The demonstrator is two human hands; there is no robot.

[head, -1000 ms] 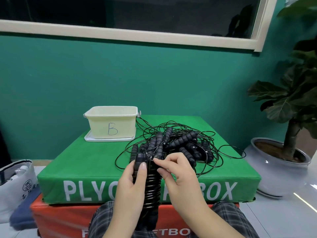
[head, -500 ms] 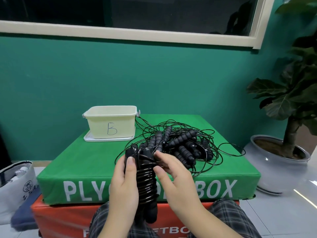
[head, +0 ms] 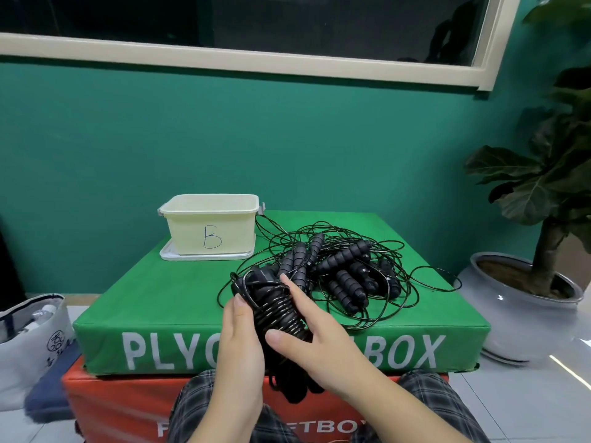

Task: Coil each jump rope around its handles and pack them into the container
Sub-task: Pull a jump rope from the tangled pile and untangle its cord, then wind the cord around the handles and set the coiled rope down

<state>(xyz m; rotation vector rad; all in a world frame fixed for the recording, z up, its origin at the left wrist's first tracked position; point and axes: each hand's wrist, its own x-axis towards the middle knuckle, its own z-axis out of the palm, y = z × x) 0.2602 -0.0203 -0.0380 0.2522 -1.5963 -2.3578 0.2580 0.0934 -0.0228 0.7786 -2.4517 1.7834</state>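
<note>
I hold a coiled black jump rope [head: 277,310] upright in front of the green plyo box, its thin cord wound round the paired handles. My left hand [head: 238,343] grips the bundle from the left, thumb up along it. My right hand [head: 315,337] holds it from the right, thumb across the lower coils and a finger reaching to the top. A tangled pile of black jump ropes [head: 343,273] lies on the box behind. The cream container [head: 209,228] marked B stands open at the back left, resting on its white lid.
The green plyo box [head: 160,302] sits on a red one [head: 121,407]. A large potted plant [head: 531,282] stands on the floor at the right. A white bag [head: 30,330] and a blue cloth lie on the floor at the left. My knees are below.
The bundle rose and tilted slightly left. My right hand slid from pinching the cord at the top down to hold the coils. The view shifted a little.
</note>
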